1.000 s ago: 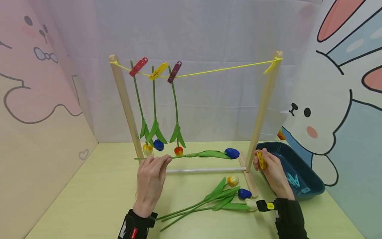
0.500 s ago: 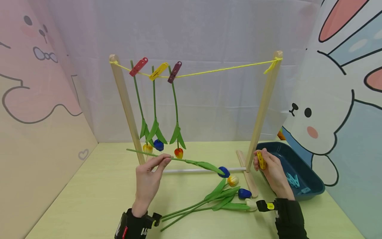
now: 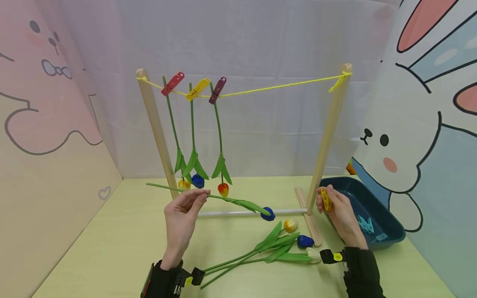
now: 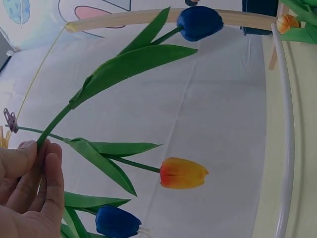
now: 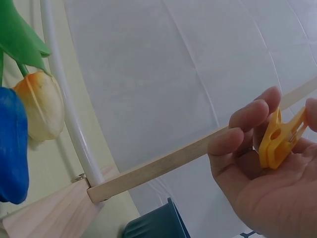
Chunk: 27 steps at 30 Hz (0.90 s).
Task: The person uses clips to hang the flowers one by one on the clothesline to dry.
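My left hand point(image 3: 182, 221) pinches the green stem of a blue artificial tulip point(image 3: 267, 214) between thumb and fingertips. The stem slants, its blue head low on the right; the left wrist view shows the bloom point(image 4: 200, 24) and its leaves closely. In my right hand point(image 3: 340, 213), beside the right post, a yellow clothespin point(image 3: 326, 200) is held between thumb and fingers. Three tulips hang head down from a yellow string point(image 3: 275, 87), clipped by a red clothespin point(image 3: 173, 83), a yellow one point(image 3: 198, 89) and a dark maroon one point(image 3: 218, 90).
Several more tulips point(image 3: 268, 248) lie on the table in front of the frame. A dark teal basin point(image 3: 395, 227) with light blue clothespins point(image 3: 366, 224) stands at the right. Wooden posts point(image 3: 329, 140) and a white bar point(image 3: 249, 213) form the frame.
My left hand has turned and shifted slightly left with the blue tulip, whose head has dropped and moved left while its stem end rose. My right hand stays in place with the yellow clothespin.
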Available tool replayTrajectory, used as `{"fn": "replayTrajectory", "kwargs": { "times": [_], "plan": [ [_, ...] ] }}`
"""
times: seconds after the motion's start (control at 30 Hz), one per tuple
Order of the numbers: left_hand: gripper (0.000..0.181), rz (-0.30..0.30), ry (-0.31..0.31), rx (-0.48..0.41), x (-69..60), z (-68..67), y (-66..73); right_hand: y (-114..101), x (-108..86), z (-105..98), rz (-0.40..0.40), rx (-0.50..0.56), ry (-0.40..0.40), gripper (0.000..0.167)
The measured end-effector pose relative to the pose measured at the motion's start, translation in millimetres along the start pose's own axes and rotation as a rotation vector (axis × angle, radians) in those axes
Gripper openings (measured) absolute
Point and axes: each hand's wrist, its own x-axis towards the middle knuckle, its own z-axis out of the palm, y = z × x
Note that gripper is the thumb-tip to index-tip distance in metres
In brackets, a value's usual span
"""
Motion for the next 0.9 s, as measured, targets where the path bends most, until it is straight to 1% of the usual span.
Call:
{"fn": "replayTrajectory", "kwargs": {
  "times": [0.1, 0.2, 0.3, 0.4, 0.47, 0.63, 0.77, 0.9],
  "plan": [
    [0.014, 0.017, -0.007, -0.006, -0.2, 0.4, 0.2, 0.0, -0.1, -0.1, 0.002, -0.005, 0.002, 0.044],
    [0.014, 0.014, 0.0, -0.031, -0.1, 0.9, 0.5, 0.3, -0.3, -0.3, 0.003, -0.004, 0.003, 0.044],
    [0.023, 0.002, 0.02, -0.068, 0.4, 1.1, 0.8, 0.6, -0.6, -0.5, 0.003, 0.001, 0.002, 0.043],
    [0.03, -0.004, 0.035, -0.079, 0.5, 1.1, 0.9, 0.8, -1.0, -0.4, 0.003, 0.001, 0.001, 0.043],
    [0.029, -0.004, 0.04, -0.073, 0.2, 1.3, 0.8, 0.8, -1.0, -0.1, 0.003, -0.003, 0.002, 0.043],
    [0.018, -0.004, 0.038, -0.07, -1.1, 2.8, -0.1, 0.3, -0.4, 1.5, 0.013, -0.024, 0.013, 0.045],
    [0.021, -0.016, 0.033, -0.058, -1.9, 4.6, 0.2, -1.2, -0.5, 4.1, 0.016, -0.021, -0.004, 0.042],
    [0.022, -0.027, 0.027, -0.021, -2.6, 6.3, 0.3, -2.7, -1.1, 6.4, 0.007, -0.028, -0.029, 0.048]
  ]
}}
